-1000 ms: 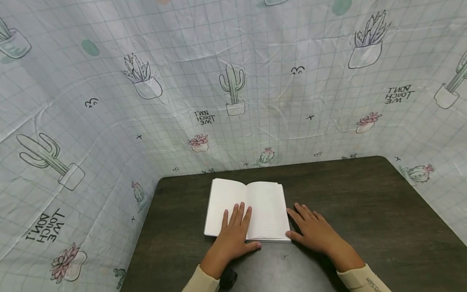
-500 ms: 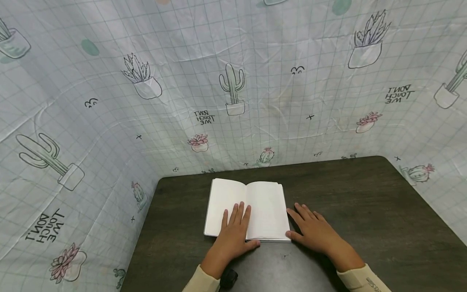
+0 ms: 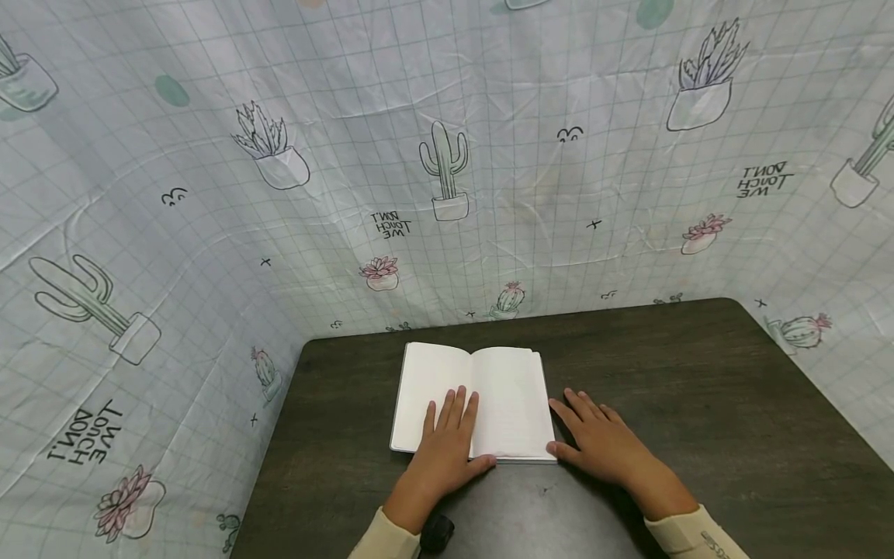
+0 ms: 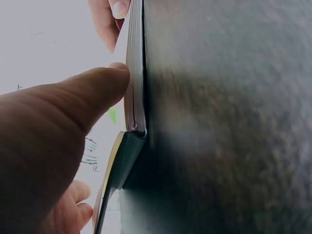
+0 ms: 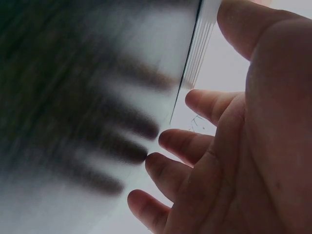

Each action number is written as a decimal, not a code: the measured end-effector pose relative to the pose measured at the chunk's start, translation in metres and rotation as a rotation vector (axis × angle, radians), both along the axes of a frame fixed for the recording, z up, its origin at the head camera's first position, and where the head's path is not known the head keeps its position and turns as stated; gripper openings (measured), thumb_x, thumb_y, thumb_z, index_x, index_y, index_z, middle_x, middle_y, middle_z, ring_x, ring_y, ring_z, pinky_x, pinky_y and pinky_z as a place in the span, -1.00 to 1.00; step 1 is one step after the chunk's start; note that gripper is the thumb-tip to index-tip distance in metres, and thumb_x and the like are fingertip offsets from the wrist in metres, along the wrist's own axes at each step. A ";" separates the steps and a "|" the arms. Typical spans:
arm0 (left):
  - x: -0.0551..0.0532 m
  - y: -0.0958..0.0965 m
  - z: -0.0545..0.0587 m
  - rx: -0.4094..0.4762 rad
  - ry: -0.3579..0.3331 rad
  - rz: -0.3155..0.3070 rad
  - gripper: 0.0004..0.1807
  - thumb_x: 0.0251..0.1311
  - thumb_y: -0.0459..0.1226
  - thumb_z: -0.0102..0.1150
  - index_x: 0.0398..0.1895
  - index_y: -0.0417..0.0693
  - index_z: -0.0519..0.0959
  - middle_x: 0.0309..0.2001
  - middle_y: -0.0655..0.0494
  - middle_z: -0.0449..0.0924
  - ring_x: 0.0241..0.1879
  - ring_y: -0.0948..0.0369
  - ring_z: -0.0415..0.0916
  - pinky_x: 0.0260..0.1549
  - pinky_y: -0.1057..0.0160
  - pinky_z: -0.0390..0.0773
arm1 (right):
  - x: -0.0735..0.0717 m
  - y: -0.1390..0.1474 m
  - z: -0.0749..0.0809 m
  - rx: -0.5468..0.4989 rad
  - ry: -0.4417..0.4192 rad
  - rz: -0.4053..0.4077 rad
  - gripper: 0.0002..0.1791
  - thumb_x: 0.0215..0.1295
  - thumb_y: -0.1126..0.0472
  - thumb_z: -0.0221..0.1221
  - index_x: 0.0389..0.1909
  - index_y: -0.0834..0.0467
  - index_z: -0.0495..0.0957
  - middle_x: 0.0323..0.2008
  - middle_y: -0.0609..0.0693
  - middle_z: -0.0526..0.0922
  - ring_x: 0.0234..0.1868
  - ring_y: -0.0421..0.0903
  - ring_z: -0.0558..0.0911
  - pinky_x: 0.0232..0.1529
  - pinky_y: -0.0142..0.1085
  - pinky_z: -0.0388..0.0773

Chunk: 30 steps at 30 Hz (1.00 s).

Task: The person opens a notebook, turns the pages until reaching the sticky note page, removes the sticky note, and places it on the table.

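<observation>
White grid-patterned fabric printed with potted cacti surrounds a dark brown wood-grain table, and on it lies an open book with blank-looking white pages. The left hand lies on the left page, fingers straight and slightly apart; the right hand rests spread beside the book's right edge, its thumb at the near corner. Neither grips anything. I'd say the pages could crease, or the book skid, if the left palm pushed sideways. That hand hides the lower gutter; a small black object by its wrist is hard to identify.
</observation>
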<state>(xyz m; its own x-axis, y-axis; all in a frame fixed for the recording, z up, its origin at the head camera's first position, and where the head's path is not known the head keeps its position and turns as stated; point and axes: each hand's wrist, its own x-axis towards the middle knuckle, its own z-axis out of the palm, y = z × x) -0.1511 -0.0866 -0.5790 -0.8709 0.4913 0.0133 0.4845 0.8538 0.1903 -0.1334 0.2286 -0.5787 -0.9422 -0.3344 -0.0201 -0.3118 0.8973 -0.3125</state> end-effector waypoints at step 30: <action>-0.005 -0.008 0.000 0.005 0.016 0.026 0.25 0.33 0.37 0.30 0.81 -0.01 -0.10 0.79 -0.07 -0.16 0.76 -0.04 -0.19 0.64 -0.25 -0.04 | 0.000 0.000 0.000 -0.004 0.019 0.004 -0.04 0.51 -0.43 0.13 0.66 0.13 0.31 0.64 0.33 0.25 0.63 0.41 0.24 0.45 0.45 0.23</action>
